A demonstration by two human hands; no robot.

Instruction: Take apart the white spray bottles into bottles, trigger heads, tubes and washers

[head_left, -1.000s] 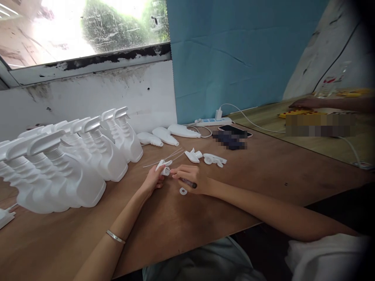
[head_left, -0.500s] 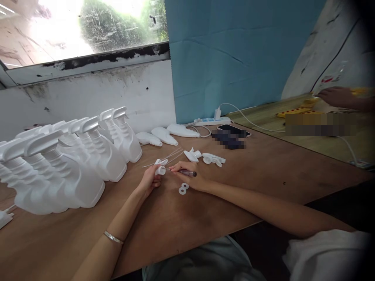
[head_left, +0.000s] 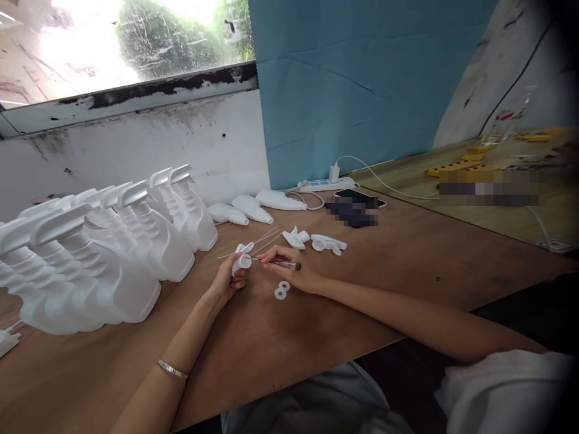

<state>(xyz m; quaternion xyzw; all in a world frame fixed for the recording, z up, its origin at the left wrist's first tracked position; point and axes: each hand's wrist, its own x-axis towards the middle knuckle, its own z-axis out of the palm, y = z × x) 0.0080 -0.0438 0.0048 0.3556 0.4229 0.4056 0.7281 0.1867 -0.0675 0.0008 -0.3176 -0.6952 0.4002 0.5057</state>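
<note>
My left hand (head_left: 227, 279) is closed round a white spray trigger head (head_left: 243, 261), its round collar facing right. In my right hand (head_left: 289, 264) is a screwdriver (head_left: 286, 263) with a dark, see-through handle. Its thin shaft points left, and the tip is at the collar's opening; how deep it reaches I cannot tell. Two white ring washers (head_left: 281, 292) lie below my right hand. Behind my hands are thin dip tubes (head_left: 266, 235), a loose trigger head (head_left: 296, 238) and another white sprayer part (head_left: 329, 243).
Rows of white spray bottles (head_left: 131, 265) stand on the left. Several white bottles without heads (head_left: 251, 208) lie near the wall. Beyond are a power strip (head_left: 326, 184) and a phone (head_left: 359, 198). Yellow pieces (head_left: 456, 167) and a clear bottle (head_left: 500, 126) are on the table at right.
The trigger head has tilted slightly in my left hand, showing more of its collar opening. The other person's hand at the far right has drawn back. The view has shifted slightly.
</note>
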